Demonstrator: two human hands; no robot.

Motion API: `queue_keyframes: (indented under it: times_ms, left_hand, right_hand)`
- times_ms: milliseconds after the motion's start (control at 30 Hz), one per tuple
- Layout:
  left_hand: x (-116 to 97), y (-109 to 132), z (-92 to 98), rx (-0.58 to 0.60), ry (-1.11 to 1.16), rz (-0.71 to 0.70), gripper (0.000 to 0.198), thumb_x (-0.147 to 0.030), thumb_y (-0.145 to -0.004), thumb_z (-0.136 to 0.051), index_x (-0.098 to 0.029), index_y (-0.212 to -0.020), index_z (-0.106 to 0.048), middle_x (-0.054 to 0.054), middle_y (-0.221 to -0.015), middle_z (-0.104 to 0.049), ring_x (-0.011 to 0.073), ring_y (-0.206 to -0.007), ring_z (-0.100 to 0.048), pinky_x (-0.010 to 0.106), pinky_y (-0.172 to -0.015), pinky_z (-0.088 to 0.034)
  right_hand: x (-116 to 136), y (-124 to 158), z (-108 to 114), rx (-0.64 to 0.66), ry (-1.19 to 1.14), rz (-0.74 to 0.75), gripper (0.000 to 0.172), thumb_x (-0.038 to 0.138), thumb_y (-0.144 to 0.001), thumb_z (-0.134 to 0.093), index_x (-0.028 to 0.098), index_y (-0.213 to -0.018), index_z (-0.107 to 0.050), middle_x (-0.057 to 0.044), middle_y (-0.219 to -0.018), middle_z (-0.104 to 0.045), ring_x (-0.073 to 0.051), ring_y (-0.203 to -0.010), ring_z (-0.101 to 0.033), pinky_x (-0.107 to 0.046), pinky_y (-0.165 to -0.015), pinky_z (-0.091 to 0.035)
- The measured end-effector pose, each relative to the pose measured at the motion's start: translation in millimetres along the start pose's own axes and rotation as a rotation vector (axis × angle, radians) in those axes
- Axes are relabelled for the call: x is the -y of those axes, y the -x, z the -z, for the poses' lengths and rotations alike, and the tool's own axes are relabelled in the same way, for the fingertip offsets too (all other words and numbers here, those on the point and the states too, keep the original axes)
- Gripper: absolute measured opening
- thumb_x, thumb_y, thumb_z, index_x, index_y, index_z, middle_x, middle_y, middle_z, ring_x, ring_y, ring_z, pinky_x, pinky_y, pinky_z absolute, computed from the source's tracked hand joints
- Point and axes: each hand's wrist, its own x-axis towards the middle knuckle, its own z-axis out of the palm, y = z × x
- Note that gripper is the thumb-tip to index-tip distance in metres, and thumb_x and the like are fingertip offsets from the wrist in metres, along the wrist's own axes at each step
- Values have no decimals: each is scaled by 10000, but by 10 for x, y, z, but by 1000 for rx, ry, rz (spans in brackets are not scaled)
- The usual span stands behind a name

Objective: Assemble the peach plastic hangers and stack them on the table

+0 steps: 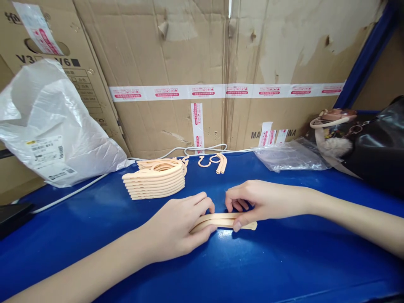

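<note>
A pale peach plastic piece with two long, slightly curved bars [224, 221] lies low over the blue table. My left hand [186, 225] is closed round its left end, thumb in front and fingers behind. At the right end, my right hand [249, 204] has its thumb on the front bar, with the fingers curled behind and apart from the thumb. Behind my left hand stands a neat stack of peach folding hangers [154, 181], their hooks pointing right. Further back lie a loose peach hook [204, 162] and a small folded peach piece [221, 164].
Large cardboard sheets [170, 50] stand behind the blue table [252, 269]. A white plastic bag [59, 130] is at the left, with a white cable [72, 194] beside it. Clear plastic [292, 155] and a black bag [375, 147] are at the right.
</note>
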Motion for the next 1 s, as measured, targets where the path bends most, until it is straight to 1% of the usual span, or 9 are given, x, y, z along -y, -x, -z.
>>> queue_keyframes:
  times_ms: [67, 133, 200, 267, 333, 533, 667, 833, 1000]
  left_hand:
    - [5, 2, 13, 5, 16, 7, 127, -325, -935, -449, -209, -938, -499, -14, -859, -527, 141, -674, -506, 254, -569, -345]
    - [4, 5, 25, 5, 44, 24, 128, -325, -936, -452, -206, -912, -491, -19, -846, -517, 136, -669, -493, 253, -574, -340]
    - [2, 8, 36, 1, 96, 60, 132, -329, -932, -465, -207, -894, -495, -28, -820, -504, 128, -646, -471, 248, -566, -332]
    - [2, 12, 45, -4, 158, 97, 142, -343, -923, -488, -208, -886, -511, -37, -789, -489, 120, -619, -448, 241, -552, -323]
    - [5, 15, 52, -8, 202, 115, 134, -338, -905, -521, -207, -878, -529, -41, -763, -479, 116, -606, -434, 234, -542, -318]
    - [20, 22, 63, -13, 185, 87, 117, -297, -861, -574, -202, -843, -507, -42, -747, -492, 121, -622, -449, 229, -544, -313]
    - [29, 23, 68, -6, 135, 41, 116, -297, -872, -562, -207, -859, -489, -39, -778, -516, 125, -643, -466, 234, -561, -318]
    - [51, 26, 70, 14, 123, 1, 124, -277, -851, -587, -207, -882, -490, -39, -802, -532, 121, -644, -477, 230, -574, -325]
    - [58, 44, 63, -4, 127, -4, 90, -262, -847, -594, -206, -853, -523, -54, -723, -506, 108, -585, -453, 220, -536, -305]
  right_hand:
    - [-27, -20, 23, -43, 34, -17, 374, 549, -900, -509, 195, -896, -627, 17, -744, -635, -108, -618, -543, -214, -555, -373]
    - [-73, -76, 45, -146, 128, -35, 366, 516, -930, -475, 191, -885, -639, 2, -778, -657, -120, -644, -568, -229, -593, -394]
    - [-140, -178, 72, -254, 294, -46, 294, 447, -931, -510, 192, -931, -657, -18, -858, -674, -139, -713, -601, -241, -645, -416]
    - [-221, -325, 110, -302, 473, -52, 229, 361, -927, -535, 196, -1005, -672, -43, -959, -674, -164, -813, -623, -251, -696, -431]
    - [-306, -509, 163, -318, 546, -67, 230, 311, -915, -551, 187, -1046, -692, -79, -1019, -662, -206, -902, -621, -278, -735, -433]
    - [-528, -1083, 291, -369, 624, -135, 241, 261, -892, -543, 145, -985, -733, -139, -958, -670, -277, -953, -604, -341, -784, -405]
    - [-590, -1263, 246, -360, 593, -119, 202, 224, -872, -551, 109, -893, -715, -156, -914, -681, -271, -900, -611, -343, -770, -391]
    - [-405, -1078, 72, -302, 432, -2, 132, 225, -877, -557, 145, -849, -660, -50, -789, -679, -151, -706, -594, -250, -639, -371]
    - [-161, -506, -120, -232, 285, 74, 97, 205, -872, -566, 166, -792, -606, 20, -705, -636, -91, -625, -554, -197, -577, -357]
